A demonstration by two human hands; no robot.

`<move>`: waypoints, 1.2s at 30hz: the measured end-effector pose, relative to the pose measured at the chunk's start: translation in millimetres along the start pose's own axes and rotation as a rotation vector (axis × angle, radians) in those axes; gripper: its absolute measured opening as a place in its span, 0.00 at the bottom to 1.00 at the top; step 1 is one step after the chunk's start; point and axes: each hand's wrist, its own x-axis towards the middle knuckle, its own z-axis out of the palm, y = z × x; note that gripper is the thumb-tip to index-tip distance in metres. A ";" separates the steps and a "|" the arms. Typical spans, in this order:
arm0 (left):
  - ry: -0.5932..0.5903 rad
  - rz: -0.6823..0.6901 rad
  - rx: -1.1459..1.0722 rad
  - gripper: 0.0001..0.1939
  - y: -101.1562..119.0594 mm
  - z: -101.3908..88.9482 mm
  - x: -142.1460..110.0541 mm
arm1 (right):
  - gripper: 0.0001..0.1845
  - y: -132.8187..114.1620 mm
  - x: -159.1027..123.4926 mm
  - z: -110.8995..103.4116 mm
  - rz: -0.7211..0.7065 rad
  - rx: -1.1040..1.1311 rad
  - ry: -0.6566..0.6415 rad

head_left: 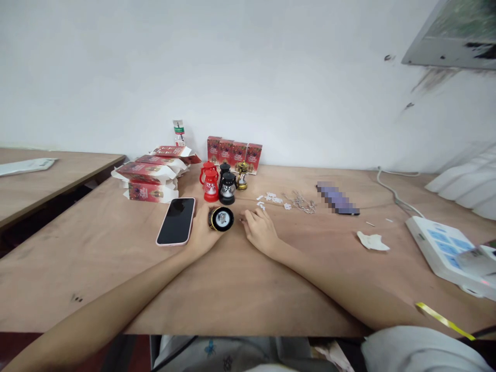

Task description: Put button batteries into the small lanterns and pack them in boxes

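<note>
soft, even light falls on the pale wall. it is dark under the table. things stretch near the sides. the round black thing looks fuzzy, and blocky squares blur the purple thing.

On my monitor, frame centre: red lanterns, black lanterns, one gold lantern. Just below, I log a round item: black rim, white centre, gold edging. Left of centre: black-screened, pink-edged phone; red printed boxes. Desk: light brown.

Behind the wooden counter, you face a pale wall; left of the counter, you have another table.
</note>
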 end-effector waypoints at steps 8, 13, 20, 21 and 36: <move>-0.023 0.026 0.040 0.16 -1.9 0.0 -0.5 | 0.09 4.5 -0.2 6.0 -0.116 0.084 0.149; -0.093 0.053 0.092 0.18 -1.3 -0.7 -2.6 | 0.05 1.6 -0.2 -4.4 -0.109 0.510 0.495; -0.151 0.048 0.125 0.19 1.7 0.7 -5.0 | 0.10 -12.8 -5.3 -12.3 -0.222 0.695 0.702; -0.156 0.048 0.125 0.18 2.1 1.1 -5.1 | 0.10 -14.5 -6.4 -12.2 -0.245 0.699 0.702; -0.244 0.109 0.223 0.17 9.2 -0.7 -6.8 | 0.09 -22.6 -9.6 -16.6 -0.219 0.750 0.685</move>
